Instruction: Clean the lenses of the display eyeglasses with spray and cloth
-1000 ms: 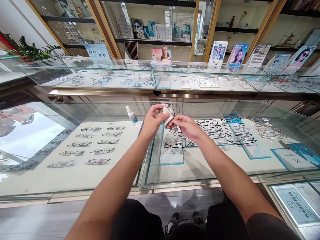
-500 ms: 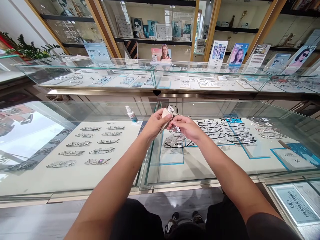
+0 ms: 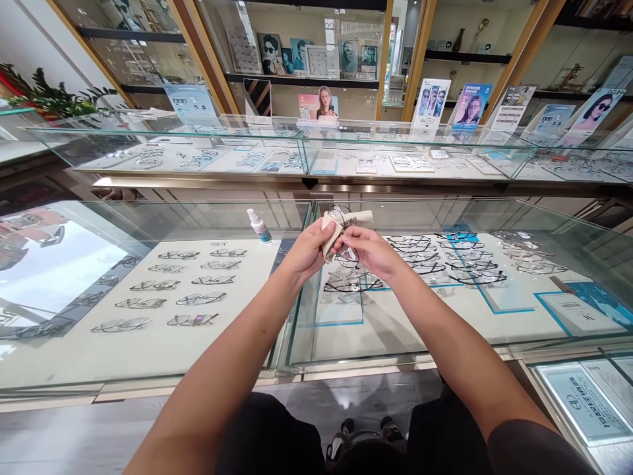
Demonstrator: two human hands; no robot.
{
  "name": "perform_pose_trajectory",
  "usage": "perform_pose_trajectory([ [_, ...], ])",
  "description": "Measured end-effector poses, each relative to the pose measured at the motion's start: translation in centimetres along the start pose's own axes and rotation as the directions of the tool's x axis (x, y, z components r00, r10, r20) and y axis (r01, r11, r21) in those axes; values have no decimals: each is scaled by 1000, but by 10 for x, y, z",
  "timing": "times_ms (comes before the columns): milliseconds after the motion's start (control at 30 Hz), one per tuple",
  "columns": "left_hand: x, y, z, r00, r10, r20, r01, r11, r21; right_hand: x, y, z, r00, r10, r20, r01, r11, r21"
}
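Note:
Above the front glass case, my left hand is closed on a beige cleaning cloth with dark printing, the thumb pressing it against a pair of eyeglasses. Part of the cloth sticks out to the right behind my right hand. My right hand pinches the eyeglasses near the middle of the frame; its fingers partly hide the grip. One round lens rim shows above the fingers, another part of the frame below them. A white spray bottle with a blue label stands on the glass left of my hands.
Under the glass lie several eyeglasses in rows on the left and more on the right. A second glass case runs behind, with advertising cards on top. A framed certificate lies at lower right.
The cloth has shifted in my left hand, and a printed flap of it now extends to the right behind the eyeglasses. Both hands stay in nearly the same place.

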State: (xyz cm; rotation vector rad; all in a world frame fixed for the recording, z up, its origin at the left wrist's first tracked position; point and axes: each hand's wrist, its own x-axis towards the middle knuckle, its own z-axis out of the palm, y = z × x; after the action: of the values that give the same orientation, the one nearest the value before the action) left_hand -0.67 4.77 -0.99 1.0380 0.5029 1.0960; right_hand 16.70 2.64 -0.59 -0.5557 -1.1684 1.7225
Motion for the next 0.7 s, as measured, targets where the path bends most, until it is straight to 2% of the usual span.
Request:
perform_pose_trajectory([
  [500,0,3,0,999,5,46,-6,999,34,2,5,-1,1000,-23,-20,23,1000,-20],
  [700,-4,2,8,997,28,-74,-29,1000,-8,3,9,-2,999,3,-34,-4,1000,-8],
])
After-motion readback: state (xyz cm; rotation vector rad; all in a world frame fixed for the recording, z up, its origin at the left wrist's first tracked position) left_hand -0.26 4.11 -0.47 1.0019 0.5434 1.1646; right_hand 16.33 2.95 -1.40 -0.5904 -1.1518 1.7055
